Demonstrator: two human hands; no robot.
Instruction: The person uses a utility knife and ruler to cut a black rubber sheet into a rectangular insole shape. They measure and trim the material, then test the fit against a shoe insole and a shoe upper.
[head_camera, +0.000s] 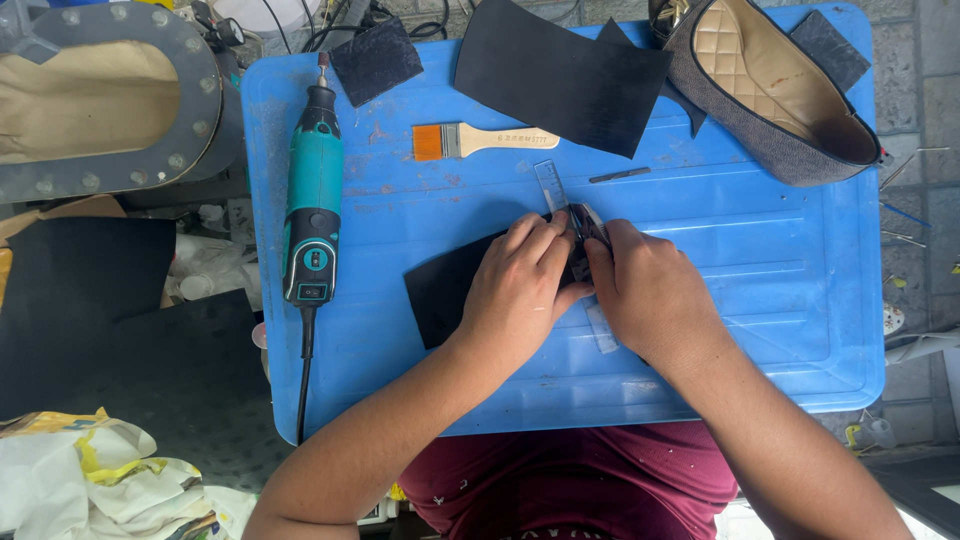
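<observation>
Hands are met at the table (780, 300) centre: left hand (515, 290) is pressed flat, fingers curled, on a black sheet (440, 295); right hand (650, 295) is closed about a small dark tool (588, 225) along a clear ruler (551, 186) running away from the person.

We see a bright blue bench (760, 300). Black sheet (445, 290) under the hands, bigger black sheet (560, 75) up top. Rotary tool (315, 190) teal with black ends. Brush (480, 140): orange bristles, pale wood handle. Shoe (775, 95) grey speckled outside, tan quilted diamond lining. Clear ruler (550, 185). Shirt (570, 480) maroon.
</observation>
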